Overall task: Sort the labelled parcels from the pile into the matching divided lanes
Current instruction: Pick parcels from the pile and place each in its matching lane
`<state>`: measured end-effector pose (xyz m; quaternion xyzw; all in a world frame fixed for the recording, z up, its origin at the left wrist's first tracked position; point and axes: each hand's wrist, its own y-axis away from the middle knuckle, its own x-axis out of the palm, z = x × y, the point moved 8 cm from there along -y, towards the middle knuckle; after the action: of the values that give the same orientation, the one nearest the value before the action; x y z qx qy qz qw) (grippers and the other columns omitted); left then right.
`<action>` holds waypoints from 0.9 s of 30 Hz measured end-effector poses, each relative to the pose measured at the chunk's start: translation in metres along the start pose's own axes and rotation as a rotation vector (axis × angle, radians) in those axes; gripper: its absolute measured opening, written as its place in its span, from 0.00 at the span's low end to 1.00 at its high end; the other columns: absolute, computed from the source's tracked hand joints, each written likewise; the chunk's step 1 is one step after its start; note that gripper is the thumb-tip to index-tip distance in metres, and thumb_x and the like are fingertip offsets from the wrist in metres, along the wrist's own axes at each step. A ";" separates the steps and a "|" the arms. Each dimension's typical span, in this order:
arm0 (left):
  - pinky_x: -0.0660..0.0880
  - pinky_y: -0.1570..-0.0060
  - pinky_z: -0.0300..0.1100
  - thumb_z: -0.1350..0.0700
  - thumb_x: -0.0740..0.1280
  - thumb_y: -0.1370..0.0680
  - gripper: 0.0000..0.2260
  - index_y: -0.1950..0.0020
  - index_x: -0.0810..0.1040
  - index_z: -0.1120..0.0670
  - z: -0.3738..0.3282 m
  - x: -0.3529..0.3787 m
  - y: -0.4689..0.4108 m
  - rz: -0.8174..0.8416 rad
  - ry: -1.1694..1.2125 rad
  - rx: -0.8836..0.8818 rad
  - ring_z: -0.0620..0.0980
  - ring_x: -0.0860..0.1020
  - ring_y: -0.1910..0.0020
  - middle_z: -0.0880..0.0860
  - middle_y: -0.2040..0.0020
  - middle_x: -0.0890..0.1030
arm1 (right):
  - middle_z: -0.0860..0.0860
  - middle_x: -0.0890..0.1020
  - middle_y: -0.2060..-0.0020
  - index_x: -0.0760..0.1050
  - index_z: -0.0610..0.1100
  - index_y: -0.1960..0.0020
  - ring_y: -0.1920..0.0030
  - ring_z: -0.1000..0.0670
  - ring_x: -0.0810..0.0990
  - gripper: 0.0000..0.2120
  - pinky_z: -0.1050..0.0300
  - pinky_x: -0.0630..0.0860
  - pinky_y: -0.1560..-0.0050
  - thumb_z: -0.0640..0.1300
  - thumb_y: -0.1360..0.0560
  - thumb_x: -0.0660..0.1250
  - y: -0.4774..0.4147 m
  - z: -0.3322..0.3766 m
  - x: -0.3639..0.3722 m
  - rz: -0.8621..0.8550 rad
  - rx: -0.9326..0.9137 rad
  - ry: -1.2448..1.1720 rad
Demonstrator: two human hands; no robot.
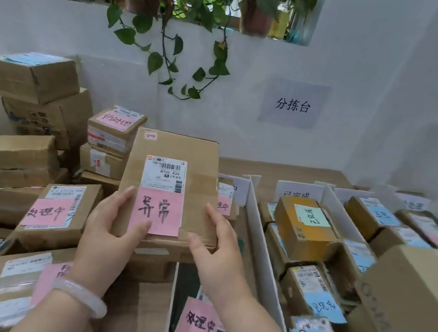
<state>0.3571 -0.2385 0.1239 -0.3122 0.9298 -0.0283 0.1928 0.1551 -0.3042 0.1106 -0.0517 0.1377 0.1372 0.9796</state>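
I hold a flat brown cardboard parcel (178,159) in the middle of the view, raised above the pile. It carries a white shipping label and a pink handwritten note (157,212). My left hand (112,223) grips its near left edge, thumb on the pink note. My right hand (216,243) grips its near right edge. The pile of brown parcels (10,160) with pink notes lies to the left and below. White dividers (262,248) form lanes on the right, filled with parcels bearing blue and green notes (311,216).
A tall stack of boxes (35,94) stands at the back left against the white wall. A large open carton (413,314) sits at the near right. Trailing potted plants (179,14) hang from the window ledge. A paper sign (293,104) is on the wall.
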 end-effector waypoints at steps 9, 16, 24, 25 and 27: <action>0.65 0.30 0.52 0.51 0.76 0.28 0.30 0.32 0.66 0.34 -0.088 0.034 0.099 0.076 0.052 0.148 0.48 0.67 0.32 0.47 0.31 0.68 | 0.65 0.64 0.32 0.64 0.69 0.32 0.34 0.62 0.67 0.23 0.59 0.74 0.37 0.52 0.23 0.66 0.099 0.033 -0.110 -0.140 -0.105 -0.035; 0.73 0.35 0.54 0.45 0.76 0.32 0.29 0.34 0.71 0.32 -0.117 0.066 0.178 0.290 0.291 0.129 0.48 0.75 0.36 0.43 0.36 0.75 | 0.62 0.65 0.31 0.65 0.65 0.30 0.33 0.61 0.67 0.24 0.65 0.68 0.36 0.49 0.23 0.66 0.183 0.039 -0.168 -0.292 -0.086 0.079; 0.68 0.30 0.53 0.38 0.72 0.37 0.29 0.37 0.70 0.26 -0.101 0.083 0.260 0.462 0.256 0.149 0.45 0.72 0.32 0.44 0.33 0.76 | 0.59 0.68 0.33 0.66 0.65 0.34 0.37 0.68 0.65 0.25 0.80 0.58 0.40 0.43 0.24 0.68 0.300 0.017 -0.190 -0.481 0.042 0.157; 0.67 0.30 0.53 0.38 0.73 0.36 0.30 0.35 0.70 0.28 -0.097 0.084 0.270 0.481 0.265 0.138 0.46 0.72 0.31 0.45 0.33 0.76 | 0.59 0.68 0.32 0.66 0.65 0.34 0.35 0.67 0.66 0.25 0.76 0.60 0.37 0.43 0.24 0.68 0.312 0.014 -0.191 -0.498 0.054 0.163; 0.67 0.29 0.53 0.44 0.76 0.31 0.29 0.33 0.71 0.32 -0.091 0.083 0.289 0.507 0.268 0.123 0.46 0.71 0.31 0.45 0.32 0.74 | 0.60 0.67 0.33 0.66 0.67 0.35 0.33 0.64 0.66 0.25 0.67 0.63 0.33 0.44 0.24 0.69 0.333 0.007 -0.192 -0.516 0.083 0.157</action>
<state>0.0972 -0.0615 0.1293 -0.0510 0.9919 -0.0764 0.0880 -0.1145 -0.0329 0.1508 -0.0556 0.2009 -0.1269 0.9698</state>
